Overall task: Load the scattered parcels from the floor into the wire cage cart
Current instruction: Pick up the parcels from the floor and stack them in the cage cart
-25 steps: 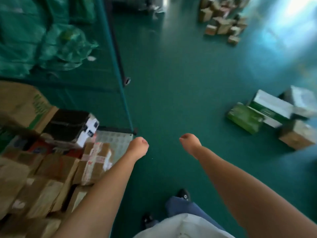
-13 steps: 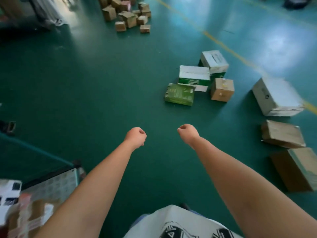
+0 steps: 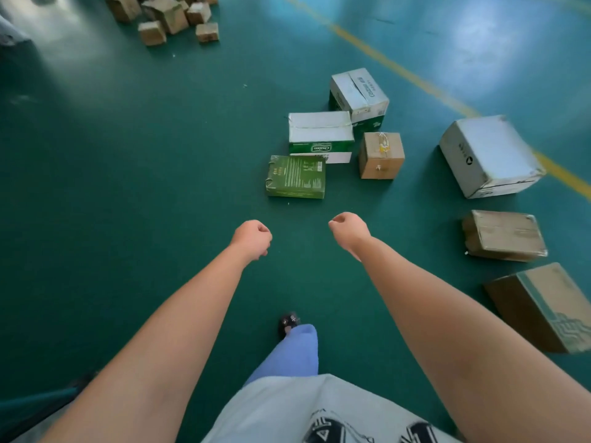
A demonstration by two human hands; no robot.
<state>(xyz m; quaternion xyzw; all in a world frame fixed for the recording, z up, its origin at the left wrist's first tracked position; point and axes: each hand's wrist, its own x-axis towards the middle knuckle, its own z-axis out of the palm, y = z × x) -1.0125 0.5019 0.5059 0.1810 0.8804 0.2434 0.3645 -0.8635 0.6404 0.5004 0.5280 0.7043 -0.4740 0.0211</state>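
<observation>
Floor [image 3: 160, 187]: smooth, glossy green, with glare patches and a yellow line [image 3: 399, 71] running diagonally at the right.
Green box [image 3: 296, 176]: flat, printed carton lying on the floor, just ahead of both hands.
White boxes: two white-and-green cartons [image 3: 320, 135] [image 3: 359, 92] behind the green one, taped tops; a larger white carton [image 3: 489, 155], tilted and blurred, on the yellow line.
Brown box [image 3: 380, 155]: small cardboard cube, taped, right of the green box.
Right-edge cartons: a flat, worn brown one [image 3: 503, 235]; a bigger one [image 3: 543, 306] cut off by the frame.
Far pile [image 3: 169, 17]: small brown parcels, top left, partly cut off.
Cart [image 3: 32, 401]: only a blurred teal bar at the lower left corner.
Left hand [image 3: 251, 239]: curled into a fist, empty.
Right hand [image 3: 348, 231]: curled likewise, empty, above bare floor.
</observation>
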